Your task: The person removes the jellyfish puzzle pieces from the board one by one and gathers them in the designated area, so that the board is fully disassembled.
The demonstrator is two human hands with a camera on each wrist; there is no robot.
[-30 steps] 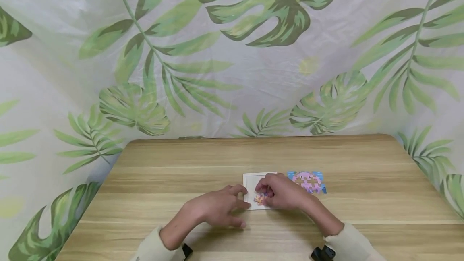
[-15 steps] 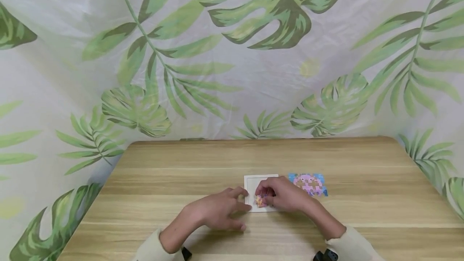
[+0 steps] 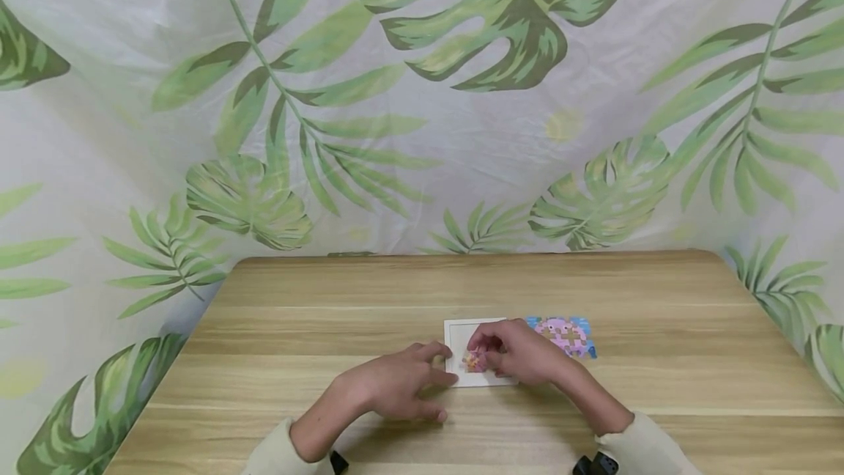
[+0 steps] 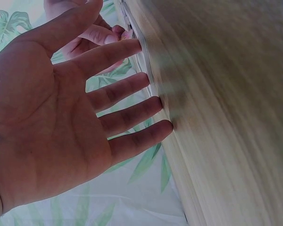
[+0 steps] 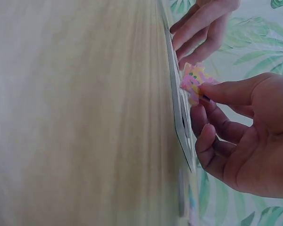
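A white puzzle tray (image 3: 460,334) with a thin dark inner line lies on the table. My right hand (image 3: 526,350) pinches a pink and yellow jigsaw puzzle piece (image 3: 474,362) between thumb and fingers above the tray's lower part. In the right wrist view that jigsaw puzzle piece (image 5: 192,84) stands tilted over the tray, its lower end close to the surface; whether it touches is hard to tell. My left hand (image 3: 398,381) is spread with fairly straight fingers, two fingertips at the tray's left edge. Its palm (image 4: 47,117) holds nothing in the left wrist view.
Right of the tray lies a partly assembled jigsaw puzzle (image 3: 565,332), a pink creature on blue, with gaps in its middle. Part of it is behind my right hand. A leaf-print curtain (image 3: 422,130) hangs behind the wooden table (image 3: 297,328).
My right hand has shifted slightly to the right, and the pinched jigsaw puzzle piece has turned a little with it. The left hand keeps its place at the tray's edge.
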